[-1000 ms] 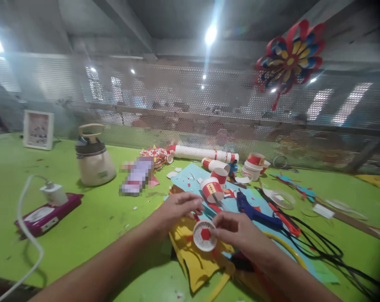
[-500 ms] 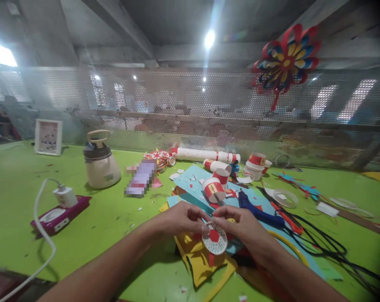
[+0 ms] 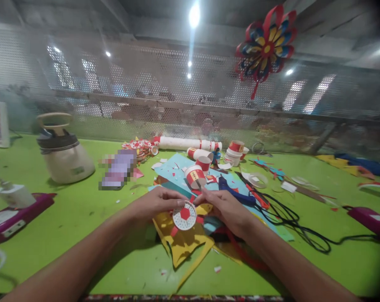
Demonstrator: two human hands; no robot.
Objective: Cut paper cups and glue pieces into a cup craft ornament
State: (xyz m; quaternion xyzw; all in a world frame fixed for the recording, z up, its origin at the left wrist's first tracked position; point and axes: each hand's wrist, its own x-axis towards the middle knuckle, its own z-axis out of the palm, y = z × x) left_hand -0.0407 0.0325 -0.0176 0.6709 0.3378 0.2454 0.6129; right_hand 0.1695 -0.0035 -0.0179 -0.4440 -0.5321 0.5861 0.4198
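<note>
A round white paper disc with a red centre, blue specks and red paper strips sticking out is pinched at its upper edge by my left hand. My right hand is closed just to the disc's upper right, its thumb and forefinger together by a red strip. What those fingertips grip is too small to make out. Beneath both hands lie cut yellow paper and light blue sheets. A red-and-white paper cup rests just beyond my fingers.
A blue glue gun and black cable lie right of my right hand. Stacked cups and a long white paper tube are behind. At left stand a jug, a phone and a purple power strip.
My view has turned to the right, so things on the table sit further left. The disc has turned in my left hand, and more red strips show around it.
</note>
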